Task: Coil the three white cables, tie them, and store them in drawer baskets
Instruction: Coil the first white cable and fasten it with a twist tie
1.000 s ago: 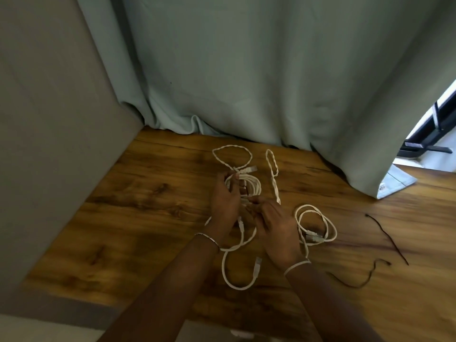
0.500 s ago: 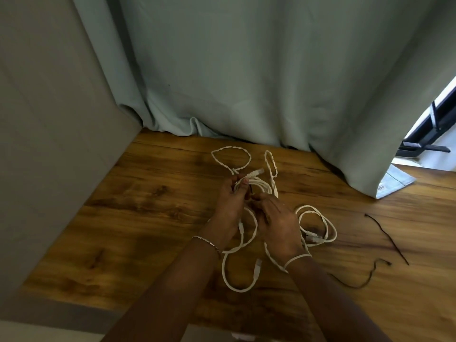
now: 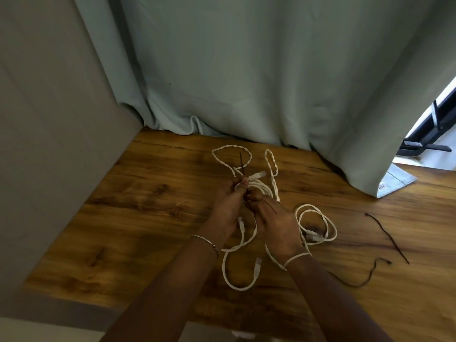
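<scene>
A coiled white cable [image 3: 261, 187] sits bunched between both hands above the wooden table [image 3: 153, 218]. My left hand [image 3: 228, 206] pinches the coil near its connector [image 3: 257, 175]. A thin dark tie [image 3: 241, 164] sticks up from the fingers. My right hand [image 3: 274, 223] grips the same bundle from the right. A twisted white cable [image 3: 232, 156] loops behind the hands. Another white cable [image 3: 318, 225] lies coiled to the right. A loose loop of white cable [image 3: 237, 275] trails toward me between my wrists.
Two dark ties [image 3: 387, 235] [image 3: 365, 277] lie on the table at the right. A grey-green curtain [image 3: 246, 82] hangs along the table's far edge. A grey wall [image 3: 49, 144] bounds the left side. A window frame [image 3: 434, 129] shows at far right.
Both hands lifted the coil slightly and drew closer together. A dark tie now sticks up from my left fingers over the coil.
</scene>
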Demonstrator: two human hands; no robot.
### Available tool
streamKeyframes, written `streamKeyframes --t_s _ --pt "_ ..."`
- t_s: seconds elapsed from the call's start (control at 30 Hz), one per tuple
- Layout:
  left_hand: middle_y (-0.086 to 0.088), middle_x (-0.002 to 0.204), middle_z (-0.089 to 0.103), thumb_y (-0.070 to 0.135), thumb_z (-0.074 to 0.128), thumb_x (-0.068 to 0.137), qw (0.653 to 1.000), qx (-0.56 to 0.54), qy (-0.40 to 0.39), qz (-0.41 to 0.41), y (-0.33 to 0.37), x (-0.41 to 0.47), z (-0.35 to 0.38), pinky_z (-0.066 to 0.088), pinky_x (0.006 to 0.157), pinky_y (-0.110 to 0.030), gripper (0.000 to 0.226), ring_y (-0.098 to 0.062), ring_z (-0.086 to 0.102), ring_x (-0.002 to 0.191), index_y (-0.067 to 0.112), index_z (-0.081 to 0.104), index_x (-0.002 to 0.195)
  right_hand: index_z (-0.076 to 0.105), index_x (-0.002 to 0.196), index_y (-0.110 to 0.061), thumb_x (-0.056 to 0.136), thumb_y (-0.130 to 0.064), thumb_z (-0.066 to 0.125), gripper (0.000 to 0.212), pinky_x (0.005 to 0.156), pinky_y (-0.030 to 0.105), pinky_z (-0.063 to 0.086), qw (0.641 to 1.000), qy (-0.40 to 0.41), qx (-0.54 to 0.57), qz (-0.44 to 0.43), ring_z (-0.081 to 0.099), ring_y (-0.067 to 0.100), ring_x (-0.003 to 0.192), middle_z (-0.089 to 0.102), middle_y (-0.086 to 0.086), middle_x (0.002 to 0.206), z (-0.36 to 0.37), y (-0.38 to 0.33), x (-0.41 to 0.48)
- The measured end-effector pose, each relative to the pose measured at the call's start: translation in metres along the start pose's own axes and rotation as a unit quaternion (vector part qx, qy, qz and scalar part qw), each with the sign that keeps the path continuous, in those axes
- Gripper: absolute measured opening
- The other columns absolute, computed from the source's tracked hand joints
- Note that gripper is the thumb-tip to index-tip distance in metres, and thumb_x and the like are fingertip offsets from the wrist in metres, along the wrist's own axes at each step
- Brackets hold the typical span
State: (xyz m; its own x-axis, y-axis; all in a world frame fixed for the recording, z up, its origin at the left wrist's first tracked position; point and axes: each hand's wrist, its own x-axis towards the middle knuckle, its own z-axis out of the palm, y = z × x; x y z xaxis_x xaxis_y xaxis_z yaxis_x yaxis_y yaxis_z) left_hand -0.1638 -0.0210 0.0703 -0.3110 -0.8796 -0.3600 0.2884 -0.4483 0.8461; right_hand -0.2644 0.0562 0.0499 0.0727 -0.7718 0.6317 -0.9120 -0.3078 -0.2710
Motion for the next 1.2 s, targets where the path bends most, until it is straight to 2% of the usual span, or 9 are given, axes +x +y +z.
streamKeyframes --t_s 0.23,0.33,0.4,0.5,0.7,0.83,0.93,1.03,1.2 --pt "-0.005 0.097 0.068 0.013 0.063 0.09 0.997 -0.028 0.056 0.042 0.007 -0.002 0.001 0.055 0.059 -0.026 0.02 -0.016 0.066 0.078 0.015 0.058 0.108 0.069 0.1 -0.005 0.09 -0.016 0.053 0.022 0.067 0.031 0.057 1.0 -0.005 0.0 0.01 0.069 0.018 0.086 0.069 0.007 0.107 -0.007 0.002 0.004" --pt "-0.002 0.09 0.069 0.013 0.061 0.091 0.998 -0.011 0.045 0.053 0.011 0.001 -0.001 0.054 0.069 -0.031 0.01 -0.018 0.065 0.083 0.021 0.065 0.094 0.068 0.103 -0.007 0.089 -0.015 0.054 0.022 0.069 0.027 0.056 1.0 -0.007 -0.001 0.005 0.068 0.017 0.086 0.069 0.006 0.106 -0.011 0.0 0.004" --pt "-0.003 0.095 0.069 0.013 0.061 0.09 0.997 -0.008 0.042 0.061 0.013 0.001 -0.002 0.054 0.075 -0.033 0.012 -0.019 0.065 0.087 0.018 0.066 0.1 0.067 0.105 -0.009 0.088 -0.014 0.053 0.022 0.07 0.026 0.054 1.0 -0.005 -0.011 0.008 0.067 0.017 0.088 0.068 0.005 0.106 -0.014 -0.001 0.006" --pt "-0.003 0.099 0.069 0.012 0.061 0.09 0.996 0.006 0.041 0.079 0.011 -0.001 -0.002 0.055 0.074 -0.03 0.019 -0.015 0.065 0.085 0.013 0.065 0.108 0.067 0.102 -0.008 0.091 -0.023 0.047 0.028 0.075 0.021 0.049 0.999 0.018 -0.008 0.036 0.064 0.015 0.089 0.068 0.005 0.1 -0.018 0.0 0.013" --pt "-0.004 0.091 0.071 0.005 0.062 0.088 0.994 0.012 0.035 0.101 0.006 -0.005 0.001 0.054 0.074 -0.026 0.016 -0.015 0.067 0.082 0.019 0.07 0.087 0.069 0.096 -0.011 0.086 -0.009 0.063 0.012 0.075 0.001 0.036 0.982 0.099 0.059 0.146 0.055 0.003 0.081 0.068 -0.001 0.088 -0.02 -0.002 0.03" --pt "-0.005 0.092 0.071 0.006 0.06 0.09 0.991 0.035 0.033 0.122 0.004 -0.006 0.002 0.052 0.069 -0.021 0.014 -0.011 0.065 0.076 0.014 0.07 0.096 0.068 0.096 -0.017 0.083 -0.01 0.069 0.014 0.073 0.015 0.05 0.931 0.146 0.202 0.267 0.064 0.001 0.08 0.068 -0.009 0.088 -0.018 -0.008 0.037" --pt "-0.008 0.093 0.072 0.009 0.064 0.088 0.989 0.047 0.046 0.135 0.002 -0.007 0.001 0.053 0.066 -0.018 0.013 -0.01 0.066 0.077 0.01 0.07 0.099 0.066 0.093 -0.018 0.082 -0.009 0.072 0.015 0.072 0.018 0.053 0.9 0.153 0.257 0.318 0.065 0.001 0.078 0.069 -0.01 0.086 -0.017 -0.009 0.039" --pt "-0.011 0.098 0.072 0.011 0.068 0.084 0.99 0.041 0.049 0.129 0.001 -0.007 -0.001 0.053 0.071 -0.022 0.013 -0.012 0.066 0.081 0.014 0.07 0.096 0.068 0.093 -0.021 0.083 -0.01 0.071 0.016 0.075 0.022 0.055 0.904 0.133 0.269 0.306 0.067 0.003 0.081 0.071 -0.009 0.088 -0.018 -0.008 0.038" --pt "-0.009 0.098 0.071 0.012 0.068 0.084 0.989 0.039 0.053 0.134 0.0 -0.007 -0.002 0.052 0.066 -0.018 0.015 -0.013 0.066 0.08 0.011 0.07 0.099 0.069 0.093 -0.027 0.084 -0.011 0.069 0.017 0.077 0.022 0.055 0.916 0.11 0.265 0.281 0.068 0.003 0.084 0.071 -0.011 0.09 -0.017 -0.008 0.038"
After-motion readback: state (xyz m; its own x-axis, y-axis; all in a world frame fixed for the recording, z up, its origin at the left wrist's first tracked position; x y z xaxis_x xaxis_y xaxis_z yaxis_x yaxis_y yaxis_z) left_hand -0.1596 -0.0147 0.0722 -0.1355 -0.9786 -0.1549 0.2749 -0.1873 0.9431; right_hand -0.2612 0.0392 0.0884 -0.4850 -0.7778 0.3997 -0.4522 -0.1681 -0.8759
